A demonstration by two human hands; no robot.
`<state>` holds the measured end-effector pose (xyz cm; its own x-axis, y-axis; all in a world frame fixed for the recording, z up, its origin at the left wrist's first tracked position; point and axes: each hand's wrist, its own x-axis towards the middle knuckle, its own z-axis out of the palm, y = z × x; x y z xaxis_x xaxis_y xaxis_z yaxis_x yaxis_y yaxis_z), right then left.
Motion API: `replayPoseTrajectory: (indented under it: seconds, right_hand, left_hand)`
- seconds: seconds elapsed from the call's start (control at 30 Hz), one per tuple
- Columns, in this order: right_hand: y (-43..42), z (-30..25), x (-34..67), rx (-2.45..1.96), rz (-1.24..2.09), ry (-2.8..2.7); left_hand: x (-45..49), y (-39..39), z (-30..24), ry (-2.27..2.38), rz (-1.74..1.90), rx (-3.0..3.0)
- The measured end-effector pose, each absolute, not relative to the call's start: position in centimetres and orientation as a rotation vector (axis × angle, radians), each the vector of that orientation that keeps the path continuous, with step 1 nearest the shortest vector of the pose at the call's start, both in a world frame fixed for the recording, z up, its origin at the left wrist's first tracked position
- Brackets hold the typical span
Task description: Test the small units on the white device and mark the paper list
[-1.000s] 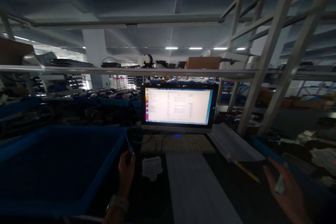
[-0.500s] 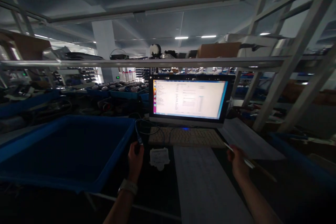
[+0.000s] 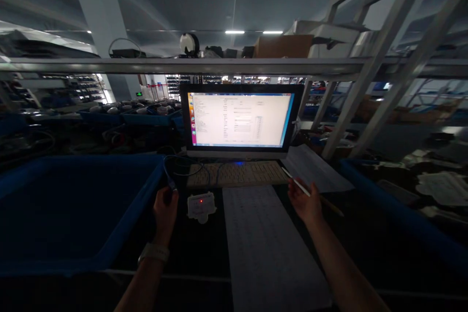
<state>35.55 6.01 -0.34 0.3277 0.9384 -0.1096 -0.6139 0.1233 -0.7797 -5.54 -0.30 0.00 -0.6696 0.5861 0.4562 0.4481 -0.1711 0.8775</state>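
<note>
My left hand [image 3: 165,209] is closed around the plug end of a blue cable [image 3: 168,175], whose loop runs over the keyboard's left end. Just right of that hand lies a small white device [image 3: 201,206] with rounded tabs and a lit red dot. Between the fingers of my right hand [image 3: 306,204] is a slim white pen-like stick [image 3: 295,181], tilted up to the left toward the keyboard [image 3: 241,174]. A long sheet of printed paper [image 3: 263,248] lies between my hands. Behind the keyboard stands a lit monitor [image 3: 239,119] showing a window of text and fields.
A big blue bin [image 3: 120,248] takes up the left side. Another blue bin [image 3: 395,219] with pale parts is at the right. More paper [image 3: 316,170] lies right of the keyboard. A shelf [image 3: 219,66] crosses above the monitor, carrying a cardboard box [image 3: 283,46].
The view has turned right and down, so everything sits further left and higher. A red light now shows on the white device. Both hands keep their holds; the right hand's fingers look slightly more spread.
</note>
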Motion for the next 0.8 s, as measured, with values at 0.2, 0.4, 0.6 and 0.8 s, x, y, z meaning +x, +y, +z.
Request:
replayPoseTrajectory:
  seconds: [0.2,0.4,0.6,0.8]
  right_hand:
    - [5.7,0.4,35.4,-0.773,1.227,-0.420]
    - [5.0,1.4,34.7,-0.718,1.261,-0.441]
    - [4.7,1.6,34.5,-0.676,1.253,-0.497]
    - [4.5,1.9,34.2,-0.684,1.242,-0.547]
  left_hand:
    - [-5.4,-0.4,0.1,1.980,1.970,1.226]
    - [-5.2,-0.5,0.4,1.976,1.962,1.250]
    - [-5.2,-0.6,0.5,1.980,1.965,1.265]
    - [-5.1,-0.6,0.5,1.988,1.972,1.268]
